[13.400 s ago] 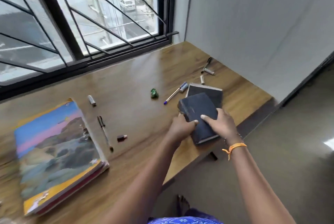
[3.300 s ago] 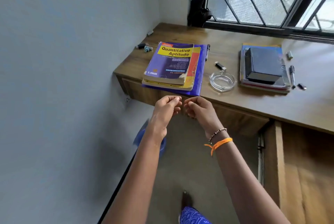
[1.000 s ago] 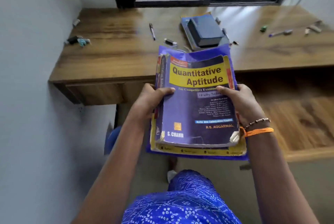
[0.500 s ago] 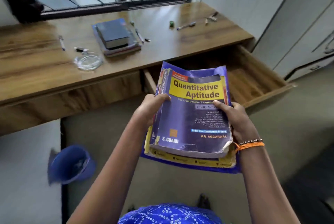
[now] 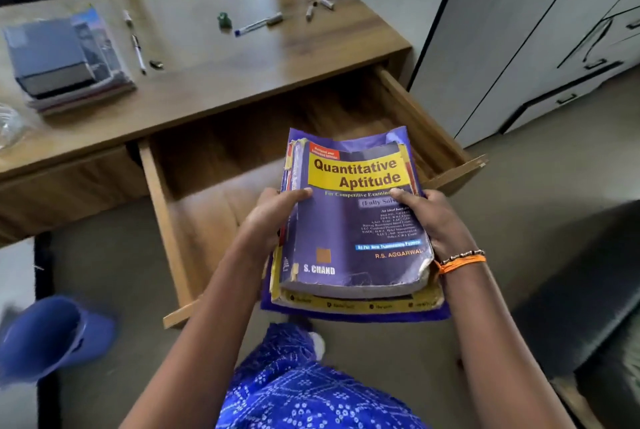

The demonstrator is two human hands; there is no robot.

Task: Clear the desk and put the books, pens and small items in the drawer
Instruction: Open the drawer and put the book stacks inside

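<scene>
Gripping a stack of books [image 5: 353,238] from either side, the left hand [image 5: 270,217] curls round the spine edge with its thumb across the purple cover, and the right hand [image 5: 433,220] clasps the opposite edge, thumb on top. The top book reads "Quantitative Aptitude"; a yellow-edged book and a purple folder lie under it. The stack hangs in the air above the pulled-out wooden drawer [image 5: 166,220], over its right front part, not touching it. Behind the drawer runs the wooden desk [image 5: 214,72]. On the desk, up and left of the drawer, a dark book sits on a second pile of books [image 5: 65,58], with a pen [image 5: 138,52] just beside that pile. Farther back lie a blue-tipped pen [image 5: 254,25], a small green item [image 5: 224,20] and more pens [image 5: 322,2] near the desk's right end. Left of the drawer, on the floor, stands a blue bin [image 5: 52,335].
</scene>
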